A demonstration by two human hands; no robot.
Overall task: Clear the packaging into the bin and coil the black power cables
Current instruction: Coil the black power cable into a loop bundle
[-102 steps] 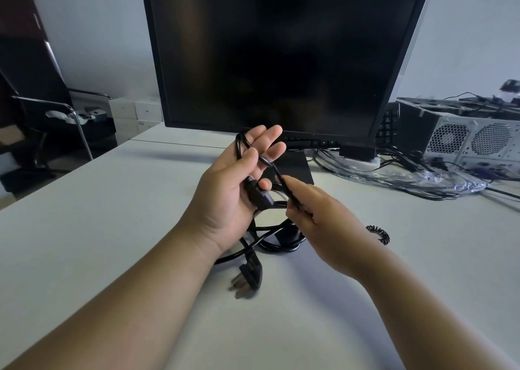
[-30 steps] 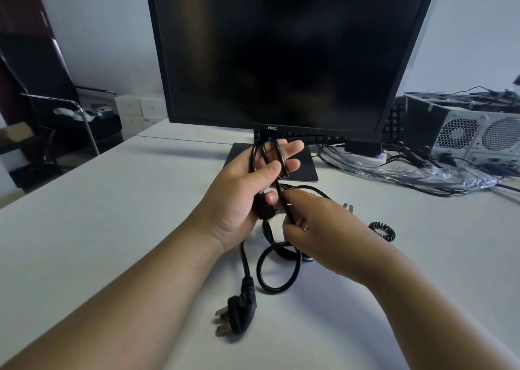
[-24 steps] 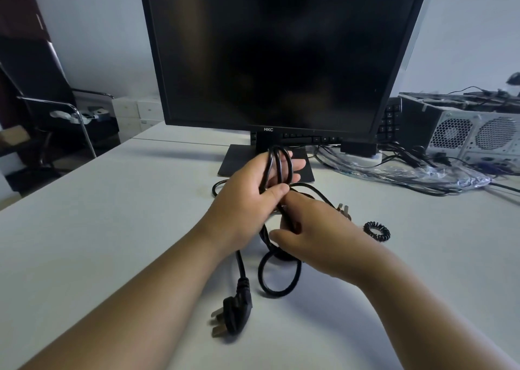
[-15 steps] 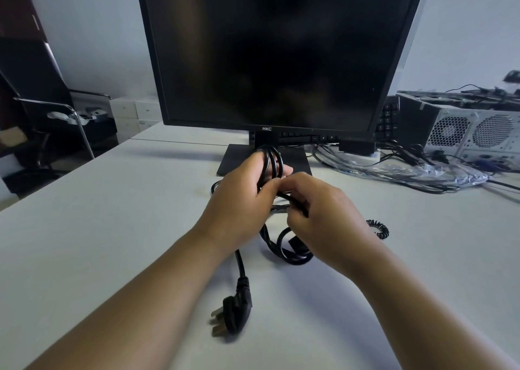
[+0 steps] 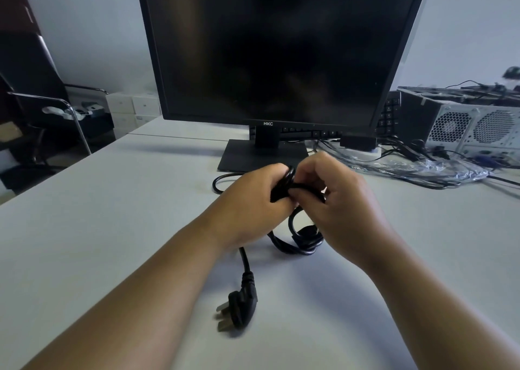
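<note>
A black power cable [image 5: 298, 245] lies partly coiled on the white desk [image 5: 112, 214] in front of the monitor. My left hand [image 5: 250, 203] is closed around a bundle of its loops. My right hand [image 5: 337, 200] grips the same cable right beside it, fingers curled over the strand. Below the hands a few loops rest on the desk. The cable's three-pin plug [image 5: 236, 310] lies loose on the desk near me. Clear plastic packaging [image 5: 416, 169] with cables in it lies at the back right.
A black HKC monitor [image 5: 281, 48] stands on its base [image 5: 261, 155] just behind my hands. A computer case [image 5: 472, 124] and a keyboard [image 5: 388, 116] are at the back right. An office chair [image 5: 36, 96] stands off the desk's left side.
My hands have closed together over the cable bundle and my right hand has come up against the left. The hanging loop has drawn up smaller. The plug has stayed on the desk.
</note>
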